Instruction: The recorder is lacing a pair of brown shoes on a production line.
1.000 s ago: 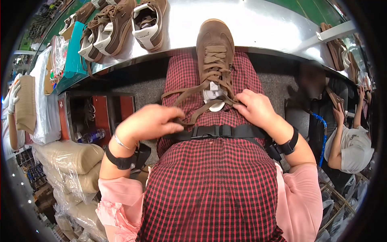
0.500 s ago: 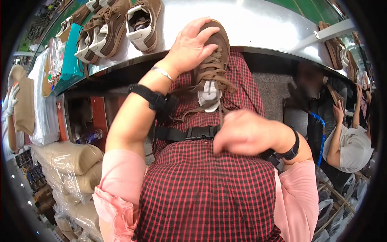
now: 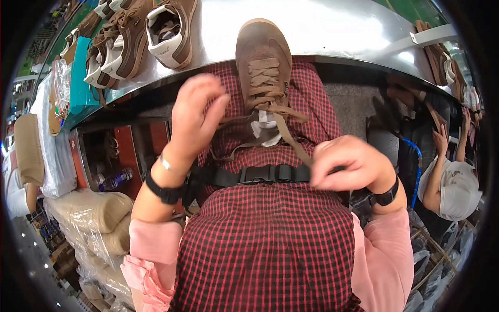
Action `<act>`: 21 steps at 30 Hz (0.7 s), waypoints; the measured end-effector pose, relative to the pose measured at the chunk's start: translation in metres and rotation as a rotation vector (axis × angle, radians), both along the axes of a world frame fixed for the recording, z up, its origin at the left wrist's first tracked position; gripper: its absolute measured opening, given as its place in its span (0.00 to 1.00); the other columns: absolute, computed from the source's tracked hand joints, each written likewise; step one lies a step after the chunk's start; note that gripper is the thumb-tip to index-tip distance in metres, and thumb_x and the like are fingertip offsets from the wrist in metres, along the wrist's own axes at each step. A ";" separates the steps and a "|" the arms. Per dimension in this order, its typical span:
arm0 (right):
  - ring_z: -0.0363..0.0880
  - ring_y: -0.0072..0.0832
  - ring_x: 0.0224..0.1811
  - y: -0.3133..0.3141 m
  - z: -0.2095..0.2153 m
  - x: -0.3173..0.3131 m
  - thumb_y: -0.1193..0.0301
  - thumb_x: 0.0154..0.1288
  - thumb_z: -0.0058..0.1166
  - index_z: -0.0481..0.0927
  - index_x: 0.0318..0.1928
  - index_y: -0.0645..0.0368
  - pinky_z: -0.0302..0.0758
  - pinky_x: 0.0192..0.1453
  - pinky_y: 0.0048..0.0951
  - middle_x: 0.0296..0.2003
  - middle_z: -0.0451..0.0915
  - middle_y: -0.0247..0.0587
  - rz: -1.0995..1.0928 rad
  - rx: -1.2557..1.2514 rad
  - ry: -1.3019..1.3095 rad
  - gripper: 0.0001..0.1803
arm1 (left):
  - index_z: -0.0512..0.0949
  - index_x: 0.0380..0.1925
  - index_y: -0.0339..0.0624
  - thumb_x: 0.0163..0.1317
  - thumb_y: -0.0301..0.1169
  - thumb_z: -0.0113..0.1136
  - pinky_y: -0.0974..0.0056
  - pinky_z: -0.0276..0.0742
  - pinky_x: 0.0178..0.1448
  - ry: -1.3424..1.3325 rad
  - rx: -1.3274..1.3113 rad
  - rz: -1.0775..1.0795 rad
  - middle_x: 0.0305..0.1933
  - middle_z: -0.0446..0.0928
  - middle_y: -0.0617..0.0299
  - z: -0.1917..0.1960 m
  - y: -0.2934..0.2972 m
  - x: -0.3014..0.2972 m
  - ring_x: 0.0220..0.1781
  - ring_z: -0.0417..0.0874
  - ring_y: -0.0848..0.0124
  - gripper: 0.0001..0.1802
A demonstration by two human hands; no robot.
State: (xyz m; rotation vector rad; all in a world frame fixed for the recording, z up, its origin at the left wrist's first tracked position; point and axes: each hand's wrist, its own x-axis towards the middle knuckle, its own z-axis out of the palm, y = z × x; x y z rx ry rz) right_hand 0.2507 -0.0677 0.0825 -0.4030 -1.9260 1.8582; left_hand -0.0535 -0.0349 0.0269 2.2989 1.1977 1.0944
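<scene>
A brown lace-up sneaker [image 3: 264, 47] rests on my lap against the bench edge, toe pointing away from me. Its flat brown laces [image 3: 264, 73] cross over the tongue, and a white lining or label shows in the opening. One lace end [image 3: 291, 139] runs toward me into my right hand [image 3: 353, 164], whose fingers are closed on it. To the left of the shoe, my left hand [image 3: 195, 117] hovers apart from it, somewhat blurred, its thumb away from its curled fingers and nothing visible in it. A second lace end [image 3: 239, 148] hangs loose on the left over my checked apron.
Ahead lies a shiny metal bench [image 3: 322, 26]. Several brown and white sneakers [image 3: 169, 39] stand at its left, beside a teal box [image 3: 80, 78]. Plastic-wrapped beige bundles [image 3: 93, 213] are stacked at lower left. At right, a co-worker in a white shirt [image 3: 452, 190] handles a shoe.
My left hand has let go of the shoe's toe and drawn back toward me, to the left. My right hand has moved right, stretching the lace out with it.
</scene>
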 end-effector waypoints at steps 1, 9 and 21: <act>0.79 0.24 0.28 -0.004 -0.012 0.016 0.80 0.57 0.57 0.78 0.37 0.62 0.73 0.30 0.24 0.28 0.81 0.35 -0.119 -0.187 0.021 0.07 | 0.77 0.36 0.40 0.52 0.27 0.66 0.59 0.74 0.50 0.036 -0.159 -0.032 0.41 0.77 0.54 -0.003 -0.013 -0.009 0.45 0.77 0.56 0.12; 0.58 0.14 0.13 0.036 -0.046 0.064 0.79 0.59 0.50 0.72 0.33 0.55 0.69 0.28 0.21 0.13 0.61 0.24 -1.053 -0.478 0.175 0.05 | 0.76 0.31 0.38 0.46 0.22 0.60 0.58 0.73 0.43 0.265 -0.215 -0.069 0.31 0.75 0.55 -0.022 -0.012 -0.015 0.36 0.76 0.54 0.09; 0.67 0.18 0.13 0.009 -0.039 0.091 0.73 0.57 0.56 0.67 0.33 0.56 0.68 0.20 0.19 0.14 0.68 0.29 -0.780 -0.356 0.023 0.09 | 0.76 0.23 0.39 0.58 0.33 0.60 0.71 0.68 0.24 -0.489 -1.217 -0.444 0.21 0.76 0.66 0.081 -0.052 -0.021 0.23 0.74 0.79 0.10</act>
